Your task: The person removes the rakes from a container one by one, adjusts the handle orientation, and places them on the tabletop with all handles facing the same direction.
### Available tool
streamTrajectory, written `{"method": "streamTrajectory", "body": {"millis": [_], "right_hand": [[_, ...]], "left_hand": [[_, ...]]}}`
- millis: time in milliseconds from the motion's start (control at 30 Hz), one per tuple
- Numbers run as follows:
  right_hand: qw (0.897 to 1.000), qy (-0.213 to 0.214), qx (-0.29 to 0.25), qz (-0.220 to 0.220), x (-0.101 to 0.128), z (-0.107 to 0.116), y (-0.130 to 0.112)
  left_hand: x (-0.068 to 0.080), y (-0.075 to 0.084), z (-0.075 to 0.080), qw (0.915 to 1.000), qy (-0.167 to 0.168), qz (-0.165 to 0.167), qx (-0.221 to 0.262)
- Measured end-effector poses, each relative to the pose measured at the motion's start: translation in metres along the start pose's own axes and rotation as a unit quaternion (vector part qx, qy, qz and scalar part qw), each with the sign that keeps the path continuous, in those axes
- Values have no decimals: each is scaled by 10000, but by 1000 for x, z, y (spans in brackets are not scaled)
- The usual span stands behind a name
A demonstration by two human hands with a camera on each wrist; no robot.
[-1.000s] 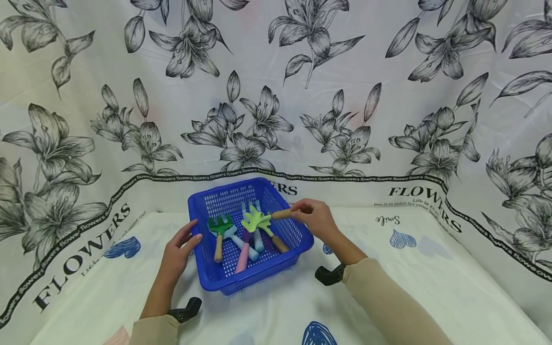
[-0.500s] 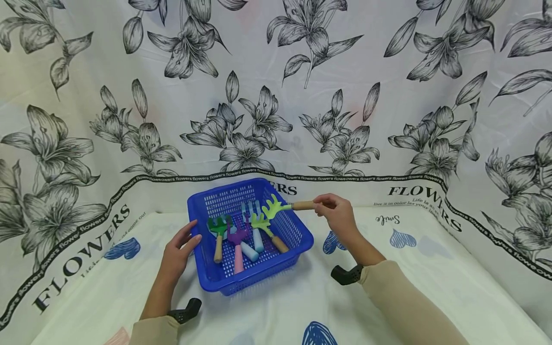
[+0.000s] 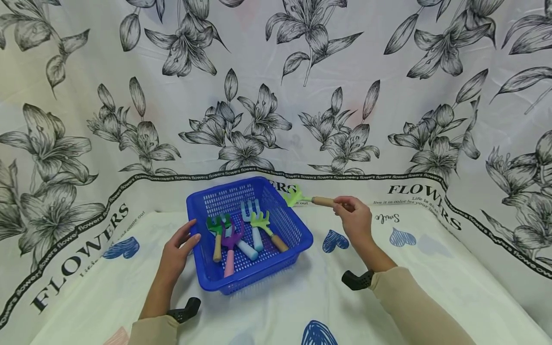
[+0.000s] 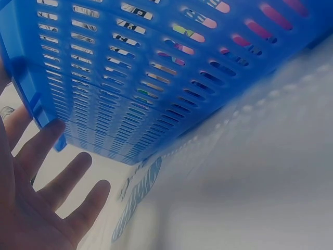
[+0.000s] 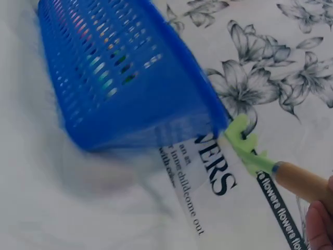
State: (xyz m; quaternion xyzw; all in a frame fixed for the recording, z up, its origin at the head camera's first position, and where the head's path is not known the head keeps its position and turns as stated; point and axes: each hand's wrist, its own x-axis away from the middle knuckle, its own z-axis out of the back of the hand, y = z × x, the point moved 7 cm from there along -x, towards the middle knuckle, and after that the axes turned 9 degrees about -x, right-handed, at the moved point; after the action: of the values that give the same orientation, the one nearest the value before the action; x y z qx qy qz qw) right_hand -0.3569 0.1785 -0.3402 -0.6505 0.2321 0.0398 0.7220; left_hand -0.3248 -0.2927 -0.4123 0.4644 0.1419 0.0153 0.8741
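My right hand [image 3: 355,220] pinches the end of the wooden handle of a light green hand rake [image 3: 322,201]. The rake's head points left, just beyond the basket's right rim. My left hand [image 3: 176,245] rests against the left rim of a blue plastic basket [image 3: 254,282], thumb and forefinger at the edge. In the left wrist view, its other fingers [image 4: 73,174] spread fairly straight along the outside wall. Inside the basket lie a green fork [image 3: 217,239], a purple fork [image 3: 230,251] with pink handle, two light blue tools [image 3: 256,235] and another light green rake [image 3: 268,227].
A white cloth [image 3: 267,316] with printed hearts covers the surface under the basket. Behind it hangs a white curtain [image 3: 319,143] printed with lilies. Black wrist mounts [image 3: 357,280] sit at both cuffs.
My right hand has drawn the light green rake rightward and up out of the basket. Inside, the purple fork has shifted to the left. The left hand stays at the rim.
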Motion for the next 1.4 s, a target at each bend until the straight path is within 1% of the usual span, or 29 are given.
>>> {"method": "streamTrajectory", "body": {"millis": [167, 333, 533, 667, 800, 900, 1033, 1167, 1267, 1400], "right_hand": [[9991, 293, 296, 79, 4, 9, 11], [9971, 455, 601, 56, 6, 15, 24], [9958, 548, 726, -49, 10, 18, 39], [9941, 609, 871, -225, 14, 20, 52], [9942, 621, 803, -357, 19, 20, 61], [9952, 497, 768, -362, 23, 17, 64], [9960, 204, 757, -422, 27, 11, 65], [9943, -212, 404, -961, 26, 4, 74], [9875, -433, 93, -1511, 25, -2, 86], [9808, -568, 100, -1862, 26, -9, 94]], "left_hand": [[0, 2, 1, 10000, -34, -23, -11], [2, 4, 1, 10000, -93, -1, -1], [1, 3, 1, 9999, -99, 30, 18], [2, 3, 1, 9999, -116, 21, 32], [2, 5, 1, 9999, -96, -1, 67], [1, 5, 1, 10000, -60, -17, 67], [0, 4, 2, 10000, -54, -10, 22], [0, 2, 2, 10000, -63, 11, -3], [0, 2, 2, 9999, -118, 18, 11], [0, 3, 0, 9998, -188, 49, 3]]}}
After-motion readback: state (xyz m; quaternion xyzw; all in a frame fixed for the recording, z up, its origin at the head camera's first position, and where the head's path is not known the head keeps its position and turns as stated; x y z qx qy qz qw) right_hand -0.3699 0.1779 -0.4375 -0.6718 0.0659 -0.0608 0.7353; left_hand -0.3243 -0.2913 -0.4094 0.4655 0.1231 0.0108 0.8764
